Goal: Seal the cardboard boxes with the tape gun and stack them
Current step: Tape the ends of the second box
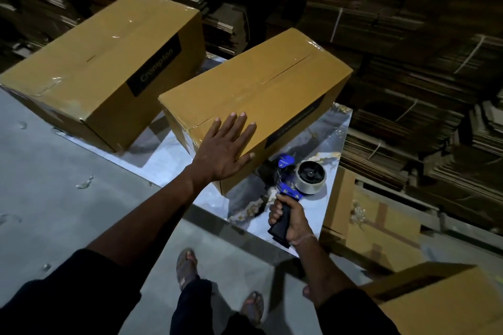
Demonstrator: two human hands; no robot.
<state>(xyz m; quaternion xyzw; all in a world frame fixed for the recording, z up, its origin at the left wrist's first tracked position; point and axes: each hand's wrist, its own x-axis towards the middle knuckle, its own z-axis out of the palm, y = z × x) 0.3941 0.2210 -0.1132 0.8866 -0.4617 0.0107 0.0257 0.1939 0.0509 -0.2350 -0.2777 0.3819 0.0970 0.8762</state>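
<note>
Two long brown cardboard boxes lie on a marble-patterned table (313, 144). The near box (261, 92) has clear tape along its top seam. My left hand (226, 147) lies flat with straight fingers on that box's near corner. My right hand (288, 219) grips the black handle of a blue tape gun (296, 179), which rests on the table just right of the box's near end, its tape roll pointing up. The far box (100, 62), with a black label strip, sits to the left, also taped.
Bundles of flattened cardboard (408, 35) fill the background and right side. Another taped box (375, 220) stands on the floor right of the table, and one more (435, 302) at the bottom right. My sandalled feet stand on grey floor (54, 185).
</note>
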